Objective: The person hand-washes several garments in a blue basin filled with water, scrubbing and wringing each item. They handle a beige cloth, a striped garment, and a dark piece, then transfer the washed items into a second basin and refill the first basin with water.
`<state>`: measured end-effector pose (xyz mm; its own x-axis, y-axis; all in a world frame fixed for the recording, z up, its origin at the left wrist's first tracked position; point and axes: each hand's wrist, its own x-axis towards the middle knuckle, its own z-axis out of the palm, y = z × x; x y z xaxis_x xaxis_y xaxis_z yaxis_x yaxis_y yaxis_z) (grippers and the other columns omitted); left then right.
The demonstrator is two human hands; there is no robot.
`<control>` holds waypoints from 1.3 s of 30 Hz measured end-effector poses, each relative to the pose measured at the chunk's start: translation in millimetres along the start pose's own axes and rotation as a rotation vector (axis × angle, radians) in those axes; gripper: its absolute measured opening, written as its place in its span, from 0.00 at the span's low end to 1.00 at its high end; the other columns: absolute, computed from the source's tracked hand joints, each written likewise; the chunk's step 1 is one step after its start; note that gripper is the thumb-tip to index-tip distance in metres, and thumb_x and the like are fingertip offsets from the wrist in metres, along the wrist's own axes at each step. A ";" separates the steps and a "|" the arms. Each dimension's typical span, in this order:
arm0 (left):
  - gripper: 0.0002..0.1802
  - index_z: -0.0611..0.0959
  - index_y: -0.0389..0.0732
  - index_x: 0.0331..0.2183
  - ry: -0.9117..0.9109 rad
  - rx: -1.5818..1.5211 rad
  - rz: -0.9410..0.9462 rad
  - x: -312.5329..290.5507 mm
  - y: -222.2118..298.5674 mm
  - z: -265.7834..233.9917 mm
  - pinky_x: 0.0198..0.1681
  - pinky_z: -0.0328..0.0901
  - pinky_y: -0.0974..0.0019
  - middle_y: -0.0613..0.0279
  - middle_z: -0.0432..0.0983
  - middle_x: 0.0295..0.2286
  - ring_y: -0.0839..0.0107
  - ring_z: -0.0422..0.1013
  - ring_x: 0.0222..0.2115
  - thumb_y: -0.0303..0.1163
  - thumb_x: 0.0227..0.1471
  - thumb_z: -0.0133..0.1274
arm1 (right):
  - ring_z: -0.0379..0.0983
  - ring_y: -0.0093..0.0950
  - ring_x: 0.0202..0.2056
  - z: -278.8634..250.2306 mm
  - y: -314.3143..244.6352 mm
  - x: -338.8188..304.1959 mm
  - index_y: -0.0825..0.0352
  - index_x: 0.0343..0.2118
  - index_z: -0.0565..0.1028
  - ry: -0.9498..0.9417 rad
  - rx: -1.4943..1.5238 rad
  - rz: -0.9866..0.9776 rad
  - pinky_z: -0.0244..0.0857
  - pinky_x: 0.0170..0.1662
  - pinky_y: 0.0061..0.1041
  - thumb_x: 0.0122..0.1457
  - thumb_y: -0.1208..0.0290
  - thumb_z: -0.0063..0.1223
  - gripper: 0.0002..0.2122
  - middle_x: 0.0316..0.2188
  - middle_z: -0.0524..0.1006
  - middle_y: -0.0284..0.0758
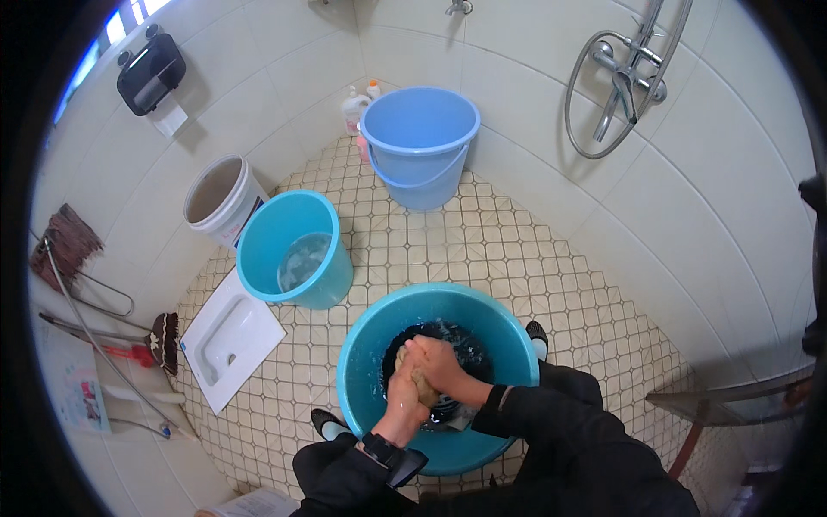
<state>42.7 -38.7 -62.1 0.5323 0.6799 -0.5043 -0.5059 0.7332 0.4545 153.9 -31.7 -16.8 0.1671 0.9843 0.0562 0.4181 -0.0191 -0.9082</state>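
A large teal basin (362, 345) stands on the floor between my feet, with dark, sudsy water and dark cloth-like stuff (469, 349) inside. Over its middle, my left hand (402, 401) and my right hand (435, 364) are closed together around a wet, tan cloth (425, 390). Most of the cloth is hidden by my fingers and palms. The right hand lies across the upper part of the bundle, the left along its near left side. My left wrist wears a dark band.
A teal bucket (336, 267) holding cloudy water stands ahead left, beside a white squat toilet (228, 345) and a white pail (245, 194). A blue bucket (422, 177) is farther back near bottles (353, 108). A shower mixer (624, 86) hangs on the right wall.
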 end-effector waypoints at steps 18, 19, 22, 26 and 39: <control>0.21 0.73 0.39 0.47 -0.103 0.397 0.193 -24.9 20.4 -7.3 0.46 0.65 0.65 0.60 0.73 0.40 0.68 0.70 0.42 0.42 0.63 0.33 | 0.68 0.45 0.24 36.7 -17.9 -40.7 0.65 0.21 0.69 0.028 -0.258 -0.358 0.63 0.26 0.39 0.56 0.64 0.50 0.12 0.23 0.70 0.42; 0.20 0.73 0.39 0.47 0.017 0.334 0.110 -24.3 17.3 -4.1 0.45 0.65 0.65 0.60 0.73 0.40 0.68 0.70 0.42 0.41 0.62 0.35 | 0.68 0.45 0.24 36.1 -10.3 -36.9 0.65 0.21 0.70 0.030 -0.439 -0.389 0.63 0.26 0.39 0.56 0.64 0.50 0.12 0.23 0.71 0.42; 0.19 0.72 0.41 0.47 0.109 0.123 -0.037 -19.5 19.0 9.6 0.45 0.66 0.63 0.61 0.72 0.43 0.65 0.70 0.43 0.42 0.61 0.38 | 0.71 0.41 0.26 24.6 25.6 -8.7 0.66 0.21 0.70 -0.025 -0.098 -0.031 0.64 0.25 0.36 0.57 0.61 0.50 0.14 0.26 0.75 0.41; 0.20 0.71 0.40 0.47 0.142 0.116 -0.074 -20.0 44.0 18.4 0.48 0.66 0.58 0.58 0.72 0.44 0.61 0.70 0.44 0.43 0.61 0.38 | 0.73 0.31 0.29 10.3 31.8 11.4 0.68 0.26 0.73 -0.131 0.380 0.296 0.66 0.32 0.30 0.58 0.57 0.50 0.16 0.26 0.76 0.37; 0.17 0.74 0.40 0.40 0.237 0.273 0.096 -13.7 74.0 -1.0 0.39 0.70 0.59 0.58 0.72 0.38 0.66 0.71 0.41 0.44 0.62 0.42 | 0.73 0.21 0.32 -27.4 24.2 11.9 0.69 0.42 0.72 -0.274 0.984 0.275 0.68 0.27 0.20 0.47 0.70 0.63 0.19 0.33 0.76 0.36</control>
<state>-2.7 6.3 -22.3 0.3029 0.7474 -0.5913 -0.3294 0.6643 0.6710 190.5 -25.3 -26.8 -0.1127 0.9760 -0.1862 -0.5320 -0.2175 -0.8183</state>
